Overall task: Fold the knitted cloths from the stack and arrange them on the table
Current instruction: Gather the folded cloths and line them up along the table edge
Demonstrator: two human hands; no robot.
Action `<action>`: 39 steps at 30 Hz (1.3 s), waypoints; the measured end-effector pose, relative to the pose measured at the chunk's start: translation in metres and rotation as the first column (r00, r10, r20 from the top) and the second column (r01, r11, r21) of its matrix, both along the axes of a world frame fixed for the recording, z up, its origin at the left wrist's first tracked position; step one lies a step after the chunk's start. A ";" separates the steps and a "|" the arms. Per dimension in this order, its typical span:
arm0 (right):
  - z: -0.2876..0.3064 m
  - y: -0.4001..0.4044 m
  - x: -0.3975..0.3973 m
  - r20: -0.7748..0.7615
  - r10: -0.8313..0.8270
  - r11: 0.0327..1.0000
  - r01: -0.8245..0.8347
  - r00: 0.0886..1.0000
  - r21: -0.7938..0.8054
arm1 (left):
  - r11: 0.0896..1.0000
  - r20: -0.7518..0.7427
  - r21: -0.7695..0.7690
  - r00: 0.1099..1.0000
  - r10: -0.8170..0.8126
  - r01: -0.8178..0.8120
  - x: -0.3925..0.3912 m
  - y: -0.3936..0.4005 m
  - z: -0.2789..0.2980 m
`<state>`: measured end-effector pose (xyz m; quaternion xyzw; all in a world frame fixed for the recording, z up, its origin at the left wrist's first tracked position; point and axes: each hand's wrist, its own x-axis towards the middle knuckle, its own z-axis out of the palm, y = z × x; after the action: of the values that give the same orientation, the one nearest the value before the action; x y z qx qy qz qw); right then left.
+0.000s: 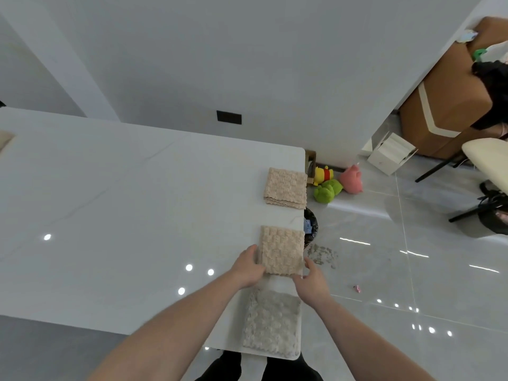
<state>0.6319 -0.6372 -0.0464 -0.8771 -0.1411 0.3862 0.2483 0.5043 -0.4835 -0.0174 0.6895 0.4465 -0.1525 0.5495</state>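
Three folded knitted cloths lie in a row along the right edge of the white table [123, 202]. The far one is a beige cloth [286, 187]. The middle beige cloth [281, 250] is held at its near corners: my left hand [248, 266] grips its left side and my right hand [312, 281] its right side at the table edge. Nearest to me lies a grey knitted cloth [272, 321], partly under my forearms. A corner of another beige cloth [5, 141] shows at the table's far left edge.
Beyond the table's right edge are a dark bin [310, 229], plush toys [334, 182] on the tiled floor, a white box [390, 154], a brown cabinet [445, 100] and chairs [486, 171]. A wall stands behind the table.
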 end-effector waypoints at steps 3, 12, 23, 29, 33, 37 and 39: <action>-0.001 0.011 0.014 -0.121 0.000 1.000 0.000 0.993 0.003 | 0.998 0.040 -0.055 0.999 0.013 -0.011 0.015 0.003 0.000; -0.005 0.012 0.028 -0.143 0.032 0.999 -0.033 0.989 -0.005 | 0.999 0.038 -0.044 0.999 0.025 -0.023 0.019 0.015 -0.009; 0.011 0.119 0.135 -0.024 0.172 0.983 -0.170 0.985 0.074 | 0.994 0.109 0.064 0.990 0.086 -0.094 0.133 0.103 -0.002; -0.010 0.149 0.155 -0.037 0.246 0.969 -0.245 0.969 0.024 | 0.996 0.076 -0.002 0.993 0.086 -0.087 0.165 0.112 -0.019; -0.011 0.157 0.164 -0.031 0.256 0.967 -0.257 0.966 0.002 | 0.997 0.085 -0.006 0.993 0.082 -0.082 0.171 0.119 -0.020; -0.003 0.150 0.160 0.007 0.220 0.975 -0.220 0.975 0.007 | 0.998 0.095 0.033 0.994 0.053 -0.056 0.157 0.119 -0.014; 0.004 0.142 0.151 0.018 0.194 0.981 -0.195 0.981 0.024 | 0.996 0.078 0.092 0.997 0.002 -0.009 0.140 0.115 -0.011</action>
<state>0.7832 -0.4948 -0.0422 -0.8589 -0.2330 0.3997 0.2195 0.6442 -0.3684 -0.0280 0.7183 0.4330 -0.1033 0.5347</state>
